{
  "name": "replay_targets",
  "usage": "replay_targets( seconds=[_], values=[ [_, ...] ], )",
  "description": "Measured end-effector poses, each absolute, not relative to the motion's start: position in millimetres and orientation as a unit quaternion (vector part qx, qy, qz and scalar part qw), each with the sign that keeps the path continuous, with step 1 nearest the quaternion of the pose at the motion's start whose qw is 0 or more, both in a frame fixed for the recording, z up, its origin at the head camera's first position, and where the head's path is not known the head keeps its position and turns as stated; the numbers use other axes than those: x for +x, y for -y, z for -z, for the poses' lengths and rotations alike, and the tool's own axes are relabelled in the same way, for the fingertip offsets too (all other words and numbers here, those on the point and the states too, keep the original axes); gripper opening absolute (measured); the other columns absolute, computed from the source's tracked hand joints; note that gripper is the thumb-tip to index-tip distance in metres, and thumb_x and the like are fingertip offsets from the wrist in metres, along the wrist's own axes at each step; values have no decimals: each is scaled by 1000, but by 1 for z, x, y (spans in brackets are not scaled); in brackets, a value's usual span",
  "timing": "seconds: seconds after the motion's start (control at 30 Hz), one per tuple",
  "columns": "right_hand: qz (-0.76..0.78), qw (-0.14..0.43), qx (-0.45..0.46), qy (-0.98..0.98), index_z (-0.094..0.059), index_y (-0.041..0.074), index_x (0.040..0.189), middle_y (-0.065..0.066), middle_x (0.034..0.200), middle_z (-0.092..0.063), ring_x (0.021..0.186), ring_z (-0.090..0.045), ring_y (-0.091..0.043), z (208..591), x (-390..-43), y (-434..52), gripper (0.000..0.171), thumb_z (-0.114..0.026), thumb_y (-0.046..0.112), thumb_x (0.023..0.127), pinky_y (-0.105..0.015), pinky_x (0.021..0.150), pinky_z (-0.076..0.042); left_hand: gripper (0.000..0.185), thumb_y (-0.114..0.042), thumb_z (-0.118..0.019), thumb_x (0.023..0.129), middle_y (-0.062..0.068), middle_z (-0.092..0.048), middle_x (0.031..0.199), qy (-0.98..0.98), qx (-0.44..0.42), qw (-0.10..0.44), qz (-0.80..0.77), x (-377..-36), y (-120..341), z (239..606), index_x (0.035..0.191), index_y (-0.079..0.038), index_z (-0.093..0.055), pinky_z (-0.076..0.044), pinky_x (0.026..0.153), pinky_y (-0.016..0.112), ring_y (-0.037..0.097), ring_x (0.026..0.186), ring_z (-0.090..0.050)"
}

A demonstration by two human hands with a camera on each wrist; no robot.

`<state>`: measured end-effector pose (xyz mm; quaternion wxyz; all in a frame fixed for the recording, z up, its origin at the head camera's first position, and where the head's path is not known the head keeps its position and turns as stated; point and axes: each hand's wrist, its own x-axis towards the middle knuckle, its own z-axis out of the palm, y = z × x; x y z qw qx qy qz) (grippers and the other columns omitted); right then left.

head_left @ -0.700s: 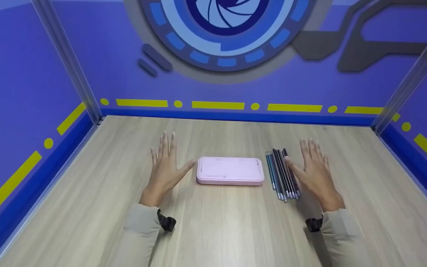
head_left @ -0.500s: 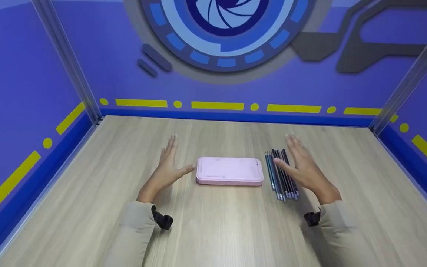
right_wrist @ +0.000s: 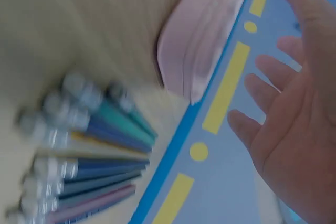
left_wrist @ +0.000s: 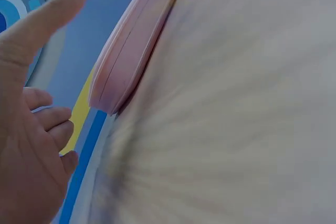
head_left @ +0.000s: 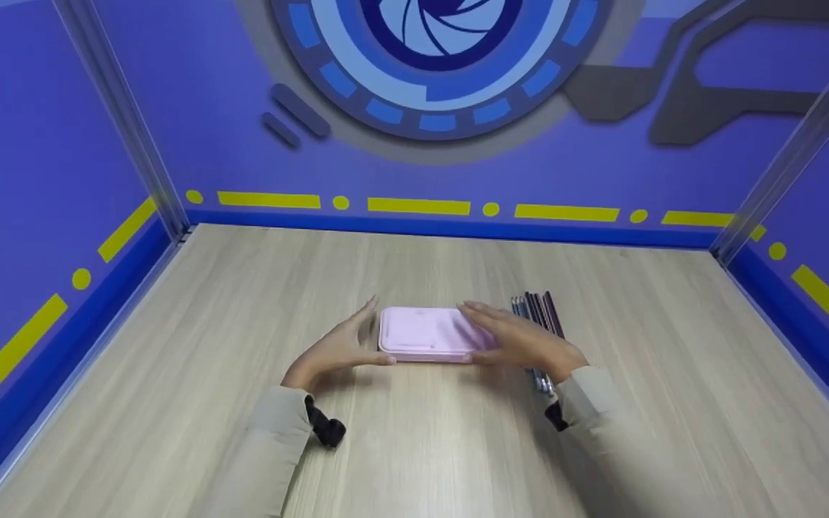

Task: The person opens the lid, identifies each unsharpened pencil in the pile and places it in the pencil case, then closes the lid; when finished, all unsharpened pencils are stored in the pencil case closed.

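Note:
A closed pink pencil case (head_left: 414, 332) lies flat on the table, its latch side facing me. At its left end my left hand (head_left: 337, 348) is spread, thumb along the front corner and fingers toward the back corner. My right hand (head_left: 526, 344) reaches over the right end, fingertips above the lid and thumb by the front edge. In both wrist views the fingers are loosely extended, and a gap shows between each palm and the case (left_wrist: 131, 45). Several pencils (right_wrist: 105, 174) lie side by side right of the case, partly hidden under my right hand in the head view.
The wood-grain table (head_left: 414, 446) is bounded by blue printed panels (head_left: 414, 173) at the back and both sides. Clear corner posts (head_left: 127, 115) stand at the rear. A black strap (head_left: 324, 428) is on the left wrist.
My right hand has moved left from over the pencils to the case's right end. My left hand has turned and come in closer at the left end. Case and pencils have stayed put.

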<state>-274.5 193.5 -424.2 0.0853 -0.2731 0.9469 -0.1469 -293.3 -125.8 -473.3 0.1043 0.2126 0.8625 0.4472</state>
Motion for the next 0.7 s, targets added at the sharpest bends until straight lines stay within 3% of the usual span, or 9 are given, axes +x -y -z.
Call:
replay_targets(
  seconds=[0.17, 0.47, 0.7],
  values=[
    [130, 90, -278, -947, -24, 19, 154, -8, 160, -22, 147, -21, -28, 432, -280, -180, 79, -65, 42, 89, -50, 120, -20, 119, -40, -85, 69, 13, -13, 161, -863, 230, 104, -438, -299, 119, 482, 155, -6, -10, -14, 121, 45, 30, 148, -13],
    [82, 63, -307, -946, -41, 22, 147, -12, 155, -33, 143, -30, -34, 438, -280, -164, 71, -67, 47, 85, -55, 116, -26, 115, -39, -86, 68, 14, -21, 159, -864, 212, 86, -449, -297, 115, 495, 154, -6, -16, -17, 121, 44, 29, 147, -18],
    [30, -8, -337, -941, -52, 20, 139, -16, 143, -47, 129, -50, -36, 440, -282, -156, 69, -74, 45, 78, -51, 104, -44, 107, -31, -86, 70, 19, -29, 156, -859, 213, 56, -463, -298, 111, 498, 151, -1, -24, -20, 120, 45, 33, 145, -24]
  ],
)
